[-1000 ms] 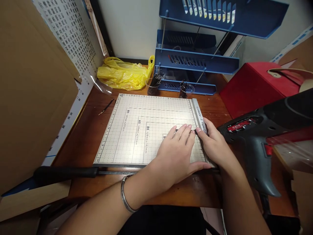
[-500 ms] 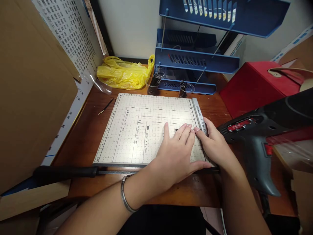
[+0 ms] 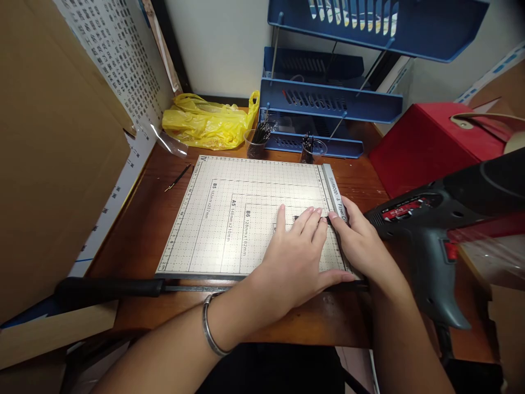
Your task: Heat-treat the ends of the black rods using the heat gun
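A paper cutter [image 3: 221, 230] with a cream gridded board lies on the desk, its black-handled arm [image 3: 123, 287] down along the near edge. My left hand [image 3: 295, 257] lies flat on the board, fingers stretched out and thumb spread. Under its fingertips are thin black pieces, perhaps short wires [image 3: 295, 218], mostly hidden. At the right edge, my right hand [image 3: 363, 241] is closed round the cutter's metal rail [image 3: 333, 189]. Its thumb rests on the board side, by the right end of the black pieces, and its fingers lie along the outer side.
Behind the cutter stand two clear cups [image 3: 256, 148] of black wires and a yellow plastic bag [image 3: 209, 123]. A blue tiered rack [image 3: 328, 98] rises at the back. Right are a red box [image 3: 426, 142] and a heat gun [image 3: 430, 246]. Cardboard [image 3: 57, 153] walls the left side.
My right thumb has shifted slightly to the right, and more of the black pieces shows beside it. The left hand stays almost still.
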Demonstrator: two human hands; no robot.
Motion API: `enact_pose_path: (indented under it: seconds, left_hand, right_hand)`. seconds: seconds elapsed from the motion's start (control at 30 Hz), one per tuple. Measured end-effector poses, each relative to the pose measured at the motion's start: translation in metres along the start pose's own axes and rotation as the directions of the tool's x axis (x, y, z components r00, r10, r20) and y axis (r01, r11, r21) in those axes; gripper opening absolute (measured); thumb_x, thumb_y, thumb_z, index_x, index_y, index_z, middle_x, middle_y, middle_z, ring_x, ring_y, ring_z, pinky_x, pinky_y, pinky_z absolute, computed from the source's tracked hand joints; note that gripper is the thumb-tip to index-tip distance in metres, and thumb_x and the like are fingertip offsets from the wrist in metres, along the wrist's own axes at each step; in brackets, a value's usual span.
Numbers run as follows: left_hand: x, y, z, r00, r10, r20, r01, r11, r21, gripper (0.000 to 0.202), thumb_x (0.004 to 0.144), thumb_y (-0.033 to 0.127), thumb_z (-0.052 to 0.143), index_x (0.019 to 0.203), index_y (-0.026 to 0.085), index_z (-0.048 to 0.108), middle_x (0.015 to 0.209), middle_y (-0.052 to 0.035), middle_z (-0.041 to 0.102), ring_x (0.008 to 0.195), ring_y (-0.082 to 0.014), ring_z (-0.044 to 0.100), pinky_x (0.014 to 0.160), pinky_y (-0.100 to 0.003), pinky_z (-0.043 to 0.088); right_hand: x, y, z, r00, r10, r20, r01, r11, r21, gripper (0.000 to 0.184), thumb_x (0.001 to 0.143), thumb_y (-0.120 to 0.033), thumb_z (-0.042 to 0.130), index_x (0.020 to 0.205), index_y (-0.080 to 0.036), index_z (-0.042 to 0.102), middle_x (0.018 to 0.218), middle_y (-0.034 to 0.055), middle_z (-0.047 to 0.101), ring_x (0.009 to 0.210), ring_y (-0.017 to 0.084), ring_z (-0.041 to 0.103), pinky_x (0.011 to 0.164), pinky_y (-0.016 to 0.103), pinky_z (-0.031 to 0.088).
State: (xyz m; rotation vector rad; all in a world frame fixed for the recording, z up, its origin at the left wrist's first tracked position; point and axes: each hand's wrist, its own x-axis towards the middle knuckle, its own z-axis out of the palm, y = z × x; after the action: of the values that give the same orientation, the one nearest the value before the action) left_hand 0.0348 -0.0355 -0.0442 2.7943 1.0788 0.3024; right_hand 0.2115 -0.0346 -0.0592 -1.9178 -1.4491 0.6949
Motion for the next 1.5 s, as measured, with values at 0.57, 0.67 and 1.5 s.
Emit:
enact_pose_path:
  seconds: [0.57,0.67,1.5]
  left_hand:
    - [0.002,0.0,0.0,1.0,0.008,0.028,-0.008,1.0,-0.019,0.097,0.1,0.077,0.014,0.159,0.003,0.034,0.166,-0.0146,0.034,0.157,-0.0278,0.029,0.129,-0.06,0.022]
    - [0.001,0.0,0.002,1.0,0.017,0.015,-0.017,1.0,0.003,0.097,0.099,0.079,0.023,0.159,0.004,0.033,0.166,-0.0157,0.035,0.157,-0.0288,0.03,0.129,-0.058,0.021]
    - [0.001,0.0,0.005,1.0,-0.01,-0.016,0.01,1.0,0.013,0.106,0.095,0.084,0.016,0.159,0.002,0.033,0.167,-0.0161,0.033,0.157,-0.0289,0.03,0.128,-0.059,0.022]
  right_hand:
    - [0.0,-0.002,0.0,1.0,0.014,-0.021,-0.015,0.999,-0.041,0.066,0.097,-0.054,0.051,0.152,-0.017,0.046,0.148,0.0151,0.059,0.136,0.033,0.056,0.12,0.054,0.037]
    - [0.001,-0.001,0.001,1.0,-0.001,-0.014,0.001,0.999,-0.032,0.066,0.098,-0.052,0.047,0.153,-0.016,0.045,0.15,0.0164,0.057,0.138,0.033,0.054,0.12,0.055,0.037]
    - [-0.003,-0.014,0.0,1.0,0.02,0.012,-0.019,0.998,-0.066,0.064,0.096,-0.054,0.048,0.15,-0.02,0.047,0.14,0.0161,0.063,0.125,0.038,0.061,0.108,0.056,0.047]
